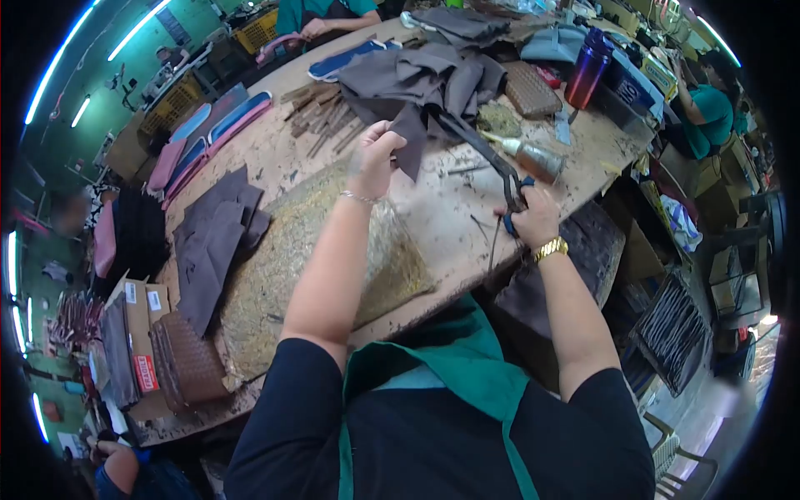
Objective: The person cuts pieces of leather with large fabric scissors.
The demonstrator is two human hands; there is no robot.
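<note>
My left hand (377,158) pinches a dark brown leather-like piece (410,143), raised over the worktable (417,204). My right hand (535,218) is wrapped round the blue handles of large scissors (485,148). Their dark blades point up and left, with the tips near the heap of dark brown pieces (408,73) behind the held piece. Below my left forearm lies a wide, glue-stained yellowish sheet (287,250). More dark cut pieces (212,237) are spread at its left.
Beside the scissors lies a bottle with a pale nozzle (537,160). A purple-red tumbler (588,71) stands farther back, near a brown woven-pattern case (532,88). Brown strips (323,117) lie beyond my left hand. A person in green (321,18) sits across the table.
</note>
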